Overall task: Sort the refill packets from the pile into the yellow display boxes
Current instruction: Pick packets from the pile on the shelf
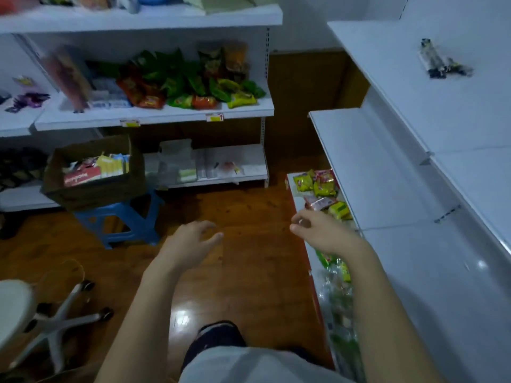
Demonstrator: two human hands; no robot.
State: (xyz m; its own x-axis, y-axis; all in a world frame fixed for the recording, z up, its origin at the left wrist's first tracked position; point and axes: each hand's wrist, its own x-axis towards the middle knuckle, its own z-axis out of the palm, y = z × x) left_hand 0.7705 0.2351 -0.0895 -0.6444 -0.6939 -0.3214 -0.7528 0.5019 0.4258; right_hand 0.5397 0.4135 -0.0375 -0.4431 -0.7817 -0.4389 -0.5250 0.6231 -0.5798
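Yellow, green and pink packets (320,189) lie in a loose pile on the bottom shelf at the right. More packets in clear wrap (336,294) lie nearer to me on that shelf. My right hand (318,230) hovers at the shelf's edge just in front of the pile, fingers loosely curled, holding nothing. Over the wooden floor, my left hand (190,239) floats with relaxed fingers and is empty. A brown cardboard box (91,186) with yellow boxes (110,165) and a red pack inside sits on a blue stool (124,219) at the left.
White shelves (387,172) run along the right, mostly bare, with a small dark bundle (439,62) on top. The far shelf (154,117) carries green, red and yellow snack bags. A white swivel chair (33,319) stands at the lower left.
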